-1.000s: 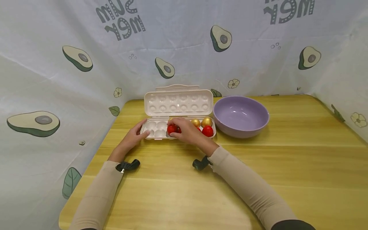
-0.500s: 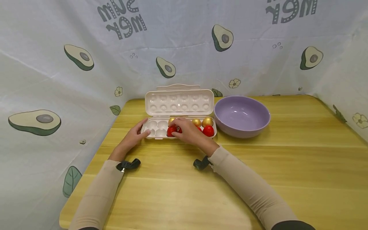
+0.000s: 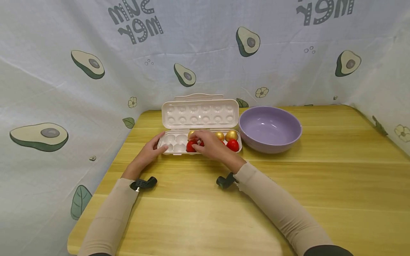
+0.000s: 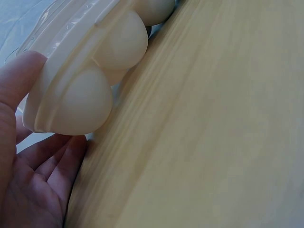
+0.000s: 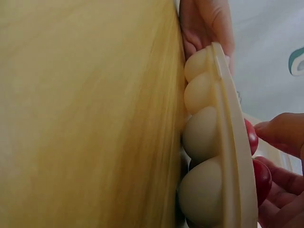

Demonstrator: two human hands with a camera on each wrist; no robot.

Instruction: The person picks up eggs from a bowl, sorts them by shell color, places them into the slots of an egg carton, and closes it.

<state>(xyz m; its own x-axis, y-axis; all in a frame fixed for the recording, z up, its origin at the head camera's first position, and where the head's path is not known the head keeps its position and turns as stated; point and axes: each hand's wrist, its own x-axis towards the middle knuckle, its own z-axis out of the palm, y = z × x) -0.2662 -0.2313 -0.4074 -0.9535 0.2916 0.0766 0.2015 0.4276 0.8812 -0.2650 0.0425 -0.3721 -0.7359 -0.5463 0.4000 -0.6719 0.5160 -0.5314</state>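
Observation:
At the left end of an opened cream egg carton (image 3: 179, 153), my left hand (image 3: 150, 150) grips its rim. The left wrist view shows the thumb on the rim, with fingers behind and under the end. My right hand (image 3: 209, 145) reaches over the carton. Thumb and fingertips pinch a red egg (image 3: 190, 146) that sits low in a front-row cup. In the right wrist view the thumb touches a red egg (image 5: 251, 137). A gold egg (image 3: 191, 134) lies just behind the fingers. More gold eggs (image 3: 231, 135) and red eggs (image 3: 232, 145) fill cups rightward, some hidden by the hand.
A purple bowl (image 3: 270, 129) stands close to the carton's right end. The carton lid (image 3: 200, 113) leans up at the back. A printed curtain (image 3: 217, 57) hangs behind and beside the wooden table (image 3: 192, 213). Cups at the carton's left hold no eggs.
The red egg under my right hand has sunk a little into its cup. The right thumb and fingers have shifted slightly rightward on it. My left hand stays on the carton.

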